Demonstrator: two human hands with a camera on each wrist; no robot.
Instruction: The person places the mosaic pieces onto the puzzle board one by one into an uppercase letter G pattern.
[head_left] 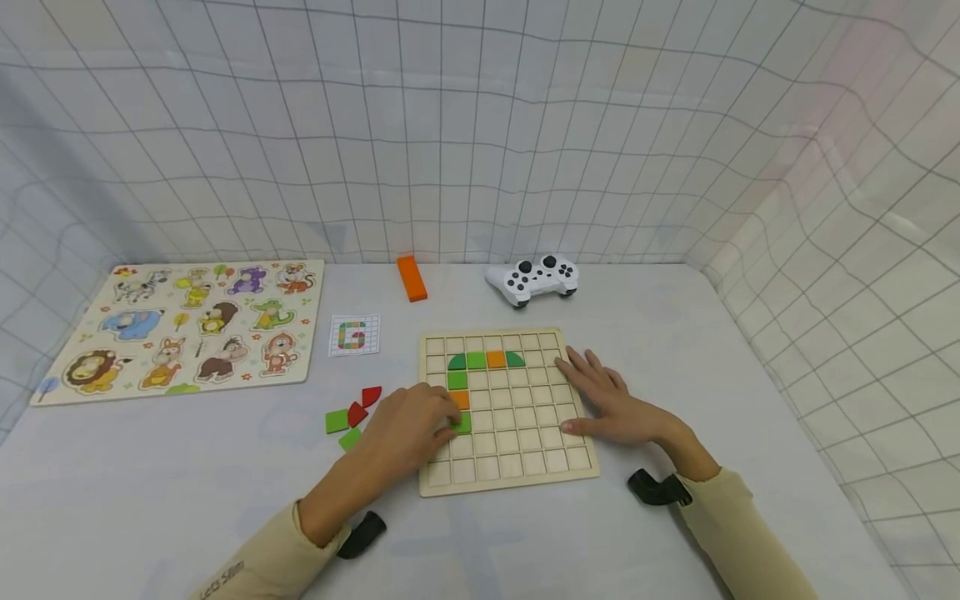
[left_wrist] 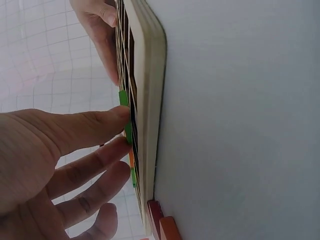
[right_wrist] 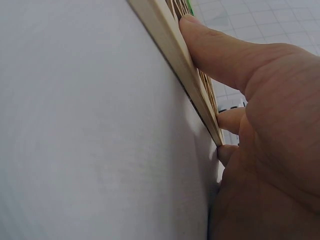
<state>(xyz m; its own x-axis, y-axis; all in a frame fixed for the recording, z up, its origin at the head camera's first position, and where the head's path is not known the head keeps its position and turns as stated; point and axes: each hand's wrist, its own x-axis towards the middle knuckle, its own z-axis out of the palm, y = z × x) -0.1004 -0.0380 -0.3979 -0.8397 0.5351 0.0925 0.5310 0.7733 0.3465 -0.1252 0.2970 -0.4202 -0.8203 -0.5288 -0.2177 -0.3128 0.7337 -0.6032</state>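
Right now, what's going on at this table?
A person is working with coloured tiles on a gridded board. The left hand pinches a green square tile at the lower end of a tile column; I can't tell if it's fully seated. The right hand rests on the board's right edge. Four loose tiles, two red and two green, show left of the board, near a pattern card.

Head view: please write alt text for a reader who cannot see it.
A person's left grip pinches a green tile on a partly filled wooden grid board; the right grip rests on its right edge. Loose red and green tiles, a pattern card and an animal puzzle lie at left; a game controller lies behind the board.
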